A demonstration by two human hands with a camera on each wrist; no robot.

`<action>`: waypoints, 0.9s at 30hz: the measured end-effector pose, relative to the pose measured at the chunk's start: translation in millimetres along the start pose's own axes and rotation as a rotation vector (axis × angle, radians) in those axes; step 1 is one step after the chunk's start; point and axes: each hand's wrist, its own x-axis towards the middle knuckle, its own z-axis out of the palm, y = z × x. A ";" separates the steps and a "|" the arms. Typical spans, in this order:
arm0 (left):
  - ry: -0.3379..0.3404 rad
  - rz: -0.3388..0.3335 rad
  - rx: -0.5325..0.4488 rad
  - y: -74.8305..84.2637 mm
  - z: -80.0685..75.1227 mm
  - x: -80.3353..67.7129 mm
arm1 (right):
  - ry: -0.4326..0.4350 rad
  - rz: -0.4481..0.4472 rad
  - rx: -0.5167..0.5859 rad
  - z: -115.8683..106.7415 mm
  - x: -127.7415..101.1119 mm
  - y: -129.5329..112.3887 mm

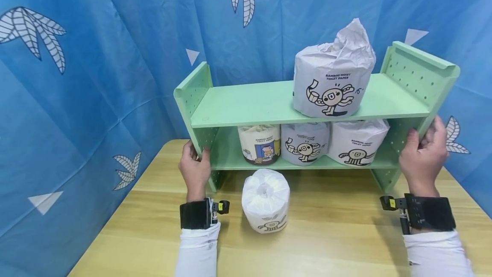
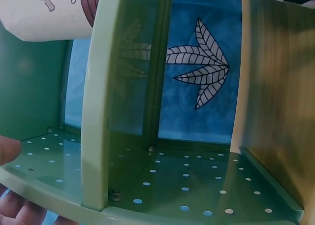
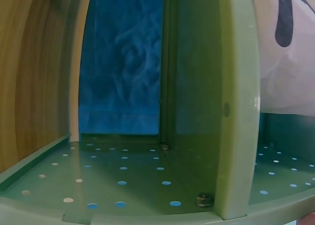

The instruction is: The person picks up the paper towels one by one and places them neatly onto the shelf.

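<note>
A light green two-tier shelf (image 1: 269,101) stands on the wooden table (image 1: 330,234). My left hand (image 1: 195,166) grips its left perforated side panel (image 2: 197,180) near the bottom. At the other end, my right hand (image 1: 423,157) grips the right side panel (image 3: 123,176). One wrapped toilet paper roll (image 1: 332,76) sits on the upper board, and three rolls (image 1: 305,142) line the lower board. Another roll (image 1: 266,200) stands on the table in front of the shelf, between my hands.
A blue cloth backdrop with leaf prints (image 1: 96,54) closes in the back and both sides of the table. Bare table surface lies in front of the loose roll, toward me.
</note>
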 end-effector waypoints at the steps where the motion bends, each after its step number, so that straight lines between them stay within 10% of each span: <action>1: 0.000 -0.002 -0.002 0.6 0.5 -0.3 | -0.001 0.000 -0.004 -0.3 0.0 -0.2; 27: 0.119 0.055 0.140 47.3 8.7 -24.1 | 0.002 -0.042 0.036 1.4 -3.7 6.3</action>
